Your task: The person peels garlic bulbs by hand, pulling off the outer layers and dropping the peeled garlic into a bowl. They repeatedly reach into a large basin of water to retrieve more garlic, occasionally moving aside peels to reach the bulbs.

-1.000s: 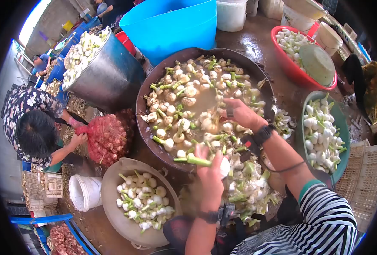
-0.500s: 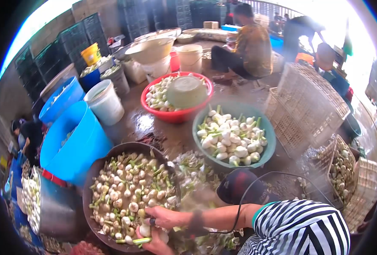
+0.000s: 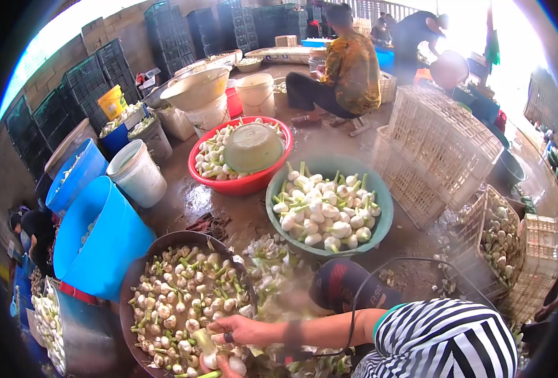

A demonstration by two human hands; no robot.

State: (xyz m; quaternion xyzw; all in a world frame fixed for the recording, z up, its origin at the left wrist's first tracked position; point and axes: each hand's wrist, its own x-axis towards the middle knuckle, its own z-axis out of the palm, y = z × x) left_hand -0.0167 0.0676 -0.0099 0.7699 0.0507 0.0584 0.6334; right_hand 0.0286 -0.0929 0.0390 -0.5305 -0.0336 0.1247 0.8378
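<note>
My left hand (image 3: 230,368) is closed around a white garlic bulb (image 3: 210,361) at the lower edge of the view; a second white bulb (image 3: 237,365) shows against the same hand. My right hand (image 3: 240,331), with a dark ring on a finger, pinches a pale green-white garlic skin or stalk (image 3: 204,341) just above that bulb. Both hands are over the near right side of a wide dark basin (image 3: 126,315), which holds many unpeeled garlic bulbs in murky water. Beyond it, a green basin (image 3: 387,217) is heaped with clean white garlic with short green stems.
Loose garlic peelings (image 3: 273,261) lie beside the dark basin. A red basin (image 3: 244,184) of garlic carries an upturned bowl (image 3: 254,148). Blue tubs (image 3: 106,239) and a white bucket (image 3: 137,173) stand left, plastic crates (image 3: 443,151) right. A person (image 3: 348,69) sits farther back. A black cable (image 3: 417,258) loops near my arm.
The view has shifted, so the basins sit farther left. My right hand has drawn up slightly from the left, and a pale strip of garlic now shows between the hands.
</note>
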